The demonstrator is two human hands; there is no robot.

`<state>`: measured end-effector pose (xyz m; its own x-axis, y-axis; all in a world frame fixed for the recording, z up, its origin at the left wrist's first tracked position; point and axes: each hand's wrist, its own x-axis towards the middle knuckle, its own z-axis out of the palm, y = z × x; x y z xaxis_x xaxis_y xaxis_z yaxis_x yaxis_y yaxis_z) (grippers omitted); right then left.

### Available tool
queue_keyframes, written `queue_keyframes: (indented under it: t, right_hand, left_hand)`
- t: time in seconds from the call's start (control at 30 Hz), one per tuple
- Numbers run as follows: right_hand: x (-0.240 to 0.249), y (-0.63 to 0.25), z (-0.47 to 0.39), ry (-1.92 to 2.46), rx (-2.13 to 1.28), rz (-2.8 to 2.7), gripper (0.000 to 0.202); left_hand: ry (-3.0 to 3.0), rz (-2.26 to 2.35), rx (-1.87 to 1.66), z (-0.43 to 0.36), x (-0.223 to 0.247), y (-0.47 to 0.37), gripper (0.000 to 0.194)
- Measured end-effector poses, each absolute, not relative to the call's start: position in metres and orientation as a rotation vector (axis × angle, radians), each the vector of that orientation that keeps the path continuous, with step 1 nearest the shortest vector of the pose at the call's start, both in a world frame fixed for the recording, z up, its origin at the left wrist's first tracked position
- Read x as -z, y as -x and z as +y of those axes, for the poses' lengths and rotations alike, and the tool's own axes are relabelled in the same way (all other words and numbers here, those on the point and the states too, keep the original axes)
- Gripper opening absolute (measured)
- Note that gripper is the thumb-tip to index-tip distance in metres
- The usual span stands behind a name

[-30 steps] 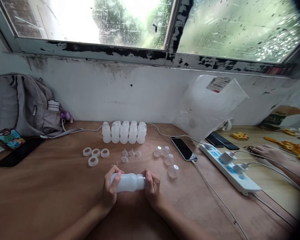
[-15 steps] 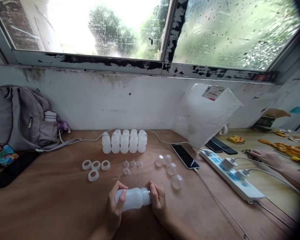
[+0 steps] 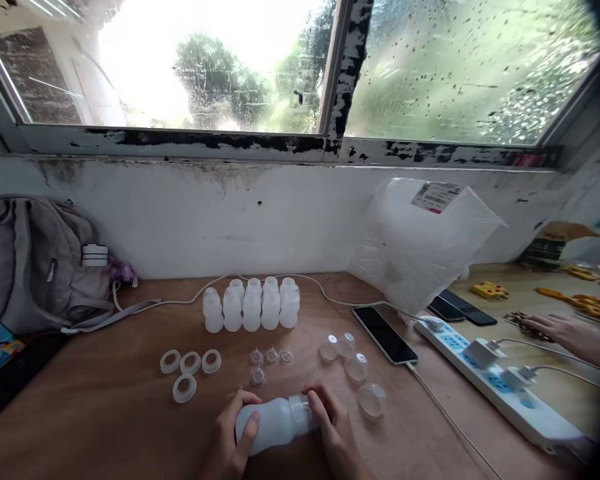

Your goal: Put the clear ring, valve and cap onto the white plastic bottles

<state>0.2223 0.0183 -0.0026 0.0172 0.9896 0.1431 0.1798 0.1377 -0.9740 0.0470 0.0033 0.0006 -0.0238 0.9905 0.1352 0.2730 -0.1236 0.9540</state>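
A translucent white bottle (image 3: 270,424) lies sideways between my two hands near the front of the table. My left hand (image 3: 235,430) wraps round its base end. At the other end, my right hand (image 3: 333,427) has its fingers closed on the clear cap (image 3: 304,415). Beyond them are several small clear nipples (image 3: 257,377), with several white rings (image 3: 185,388) to the left and several clear domed caps (image 3: 372,401) to the right. More white bottles (image 3: 252,307) stand grouped further back.
A phone (image 3: 385,335) and a power strip (image 3: 500,383) with cables lie to the right, below a white plastic bag (image 3: 425,233). Another person's hand (image 3: 560,330) is at far right. A grey backpack (image 3: 35,260) sits at left.
The view has tilted up a little, so the table items appear lower. The bottle is still between my hands, and my right hand's fingers have shifted on the cap, showing more of it.
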Motion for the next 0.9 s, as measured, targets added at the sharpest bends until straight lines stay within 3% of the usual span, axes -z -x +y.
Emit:
queue_keyframes:
  t: [0.4,0.9]
  right_hand:
    - [0.015,-0.207,0.004,1.156,-0.84,-1.408,0.025]
    - [0.03,-0.201,0.018,1.173,-1.194,-1.201,0.037]
  left_hand:
    - [-1.29,1.399,-1.275,-0.003,0.009,-0.056,0.031]
    - [-0.52,0.934,-1.152,0.001,-0.012,-0.043,0.034]
